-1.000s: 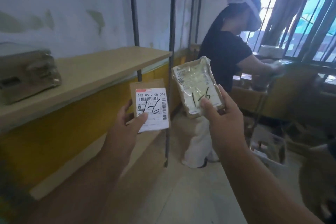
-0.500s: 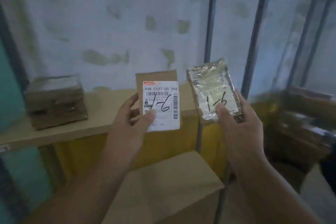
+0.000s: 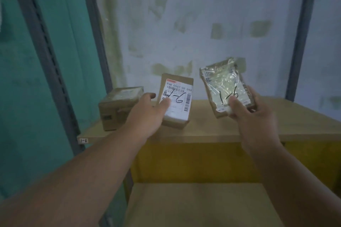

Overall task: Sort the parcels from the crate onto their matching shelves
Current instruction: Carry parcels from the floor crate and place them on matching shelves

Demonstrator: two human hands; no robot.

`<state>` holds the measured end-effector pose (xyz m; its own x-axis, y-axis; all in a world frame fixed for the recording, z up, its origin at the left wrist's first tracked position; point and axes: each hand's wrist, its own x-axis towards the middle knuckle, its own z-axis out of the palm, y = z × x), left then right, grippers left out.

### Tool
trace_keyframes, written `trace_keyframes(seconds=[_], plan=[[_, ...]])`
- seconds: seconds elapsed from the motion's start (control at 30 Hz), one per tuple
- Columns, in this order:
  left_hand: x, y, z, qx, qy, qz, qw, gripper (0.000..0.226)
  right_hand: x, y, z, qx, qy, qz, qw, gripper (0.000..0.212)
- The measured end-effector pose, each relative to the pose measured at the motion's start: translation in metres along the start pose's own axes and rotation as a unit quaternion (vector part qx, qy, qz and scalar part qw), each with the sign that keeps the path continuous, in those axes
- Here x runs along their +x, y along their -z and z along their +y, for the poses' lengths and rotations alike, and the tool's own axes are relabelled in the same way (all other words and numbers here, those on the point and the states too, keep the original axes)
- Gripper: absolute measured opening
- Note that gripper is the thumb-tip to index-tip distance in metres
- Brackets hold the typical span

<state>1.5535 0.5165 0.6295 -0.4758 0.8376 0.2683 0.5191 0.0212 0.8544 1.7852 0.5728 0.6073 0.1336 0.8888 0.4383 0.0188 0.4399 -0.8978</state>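
Parcels marked "1-6" filled both our hands above the wooden shelf [image 3: 221, 131]. Our left hand [image 3: 147, 114] gripped a small cardboard parcel [image 3: 177, 101], thumb pressed on its white barcode label and the other fingers hidden behind it; its lower edge sat at or just over the shelf board, and we could not tell whether it touched. Our right hand [image 3: 252, 114] clasped a plastic-wrapped parcel [image 3: 227, 88], thumb on its front face and fingers [image 3: 253, 96] curled round its right edge, held tilted clear above the shelf. A taped brown box [image 3: 120, 107] stood on the shelf just left of our left hand. A small tag [image 3: 84, 140] reading "1-6" was fixed at the shelf's left front corner, beside a grey slotted upright [image 3: 49, 64]. A lower shelf board [image 3: 199, 204] showed below.
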Motion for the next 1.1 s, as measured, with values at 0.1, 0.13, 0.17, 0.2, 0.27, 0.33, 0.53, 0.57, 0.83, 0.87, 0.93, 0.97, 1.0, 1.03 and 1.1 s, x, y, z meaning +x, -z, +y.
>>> trace_keyframes(seconds=[0.1,0.13,0.17,0.2,0.27,0.33,0.53,0.57,0.83,0.87,0.93,0.97,1.0,1.03,1.1], plan=[[0.010,-0.011,0.004,0.022,0.024,0.016,0.999,0.061,0.021,-0.002,0.003,-0.037,-0.012,-0.027,0.999,0.053],[0.014,-0.015,0.004,0.039,0.033,0.026,0.998,0.055,0.027,-0.003,0.003,-0.052,-0.016,-0.036,0.998,0.044],[0.018,-0.019,0.004,0.060,0.041,0.037,0.997,0.053,0.032,-0.004,0.003,-0.060,-0.016,-0.050,0.997,0.030],[0.021,-0.022,0.004,0.084,0.044,0.046,0.994,0.055,0.036,-0.005,0.002,-0.057,-0.016,-0.065,0.996,0.015],[0.026,-0.026,0.004,0.134,0.053,0.064,0.988,0.062,0.048,-0.009,0.004,-0.061,-0.012,-0.081,0.995,0.009],[0.028,-0.028,0.004,0.189,0.054,0.087,0.977,0.063,0.060,-0.013,0.004,-0.080,-0.010,-0.099,0.992,0.011],[0.013,-0.035,0.014,0.362,-0.083,0.163,0.914,0.052,0.094,-0.022,0.016,-0.104,-0.004,-0.163,0.981,0.025],[0.010,-0.038,0.014,0.380,-0.122,0.143,0.906,0.051,0.100,-0.023,0.018,-0.115,-0.001,-0.168,0.979,0.025],[0.016,-0.044,0.000,0.431,-0.169,0.157,0.872,0.030,0.112,-0.032,0.025,-0.241,0.046,-0.237,0.940,0.023],[0.018,-0.044,-0.001,0.431,-0.165,0.162,0.872,0.030,0.111,-0.033,0.025,-0.258,0.064,-0.246,0.932,0.026],[0.019,-0.045,-0.004,0.428,-0.160,0.174,0.873,0.030,0.113,-0.034,0.028,-0.295,0.083,-0.271,0.912,0.032],[0.019,-0.046,-0.004,0.426,-0.159,0.179,0.873,0.029,0.114,-0.034,0.029,-0.321,0.081,-0.280,0.901,0.036],[0.019,-0.047,-0.004,0.425,-0.158,0.182,0.872,0.029,0.115,-0.034,0.030,-0.354,0.079,-0.287,0.887,0.042],[0.020,-0.048,-0.004,0.424,-0.157,0.185,0.872,0.029,0.114,-0.034,0.032,-0.390,0.082,-0.291,0.870,0.049],[0.019,-0.050,-0.004,0.424,-0.154,0.188,0.873,0.029,0.114,-0.036,0.035,-0.445,0.100,-0.295,0.840,0.062]])
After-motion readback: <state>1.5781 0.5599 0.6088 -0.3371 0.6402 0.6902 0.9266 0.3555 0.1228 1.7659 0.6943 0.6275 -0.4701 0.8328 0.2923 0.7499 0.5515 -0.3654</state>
